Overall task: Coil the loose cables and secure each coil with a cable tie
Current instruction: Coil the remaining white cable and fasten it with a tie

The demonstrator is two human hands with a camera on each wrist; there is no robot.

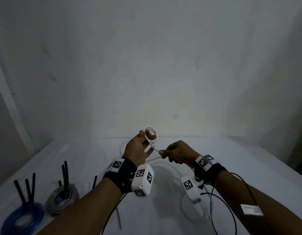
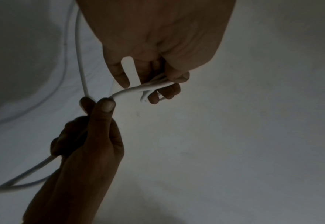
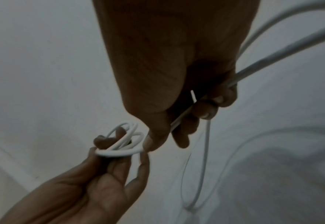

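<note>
Only in the head view are two tied coils, blue (image 1: 22, 216) and grey (image 1: 62, 199), seen on the table (image 1: 163, 209), left. A small coil (image 1: 150, 134) of thin white cable (image 2: 129, 91) is gripped by the left hand (image 1: 138, 150), raised over the table; its tail is pinched by the right hand (image 1: 177, 152), slack trailing down.

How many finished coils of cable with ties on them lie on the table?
2: a blue cable coil at the near left table edge and a grey cable coil just right of it. More may lie outside the view.
</note>
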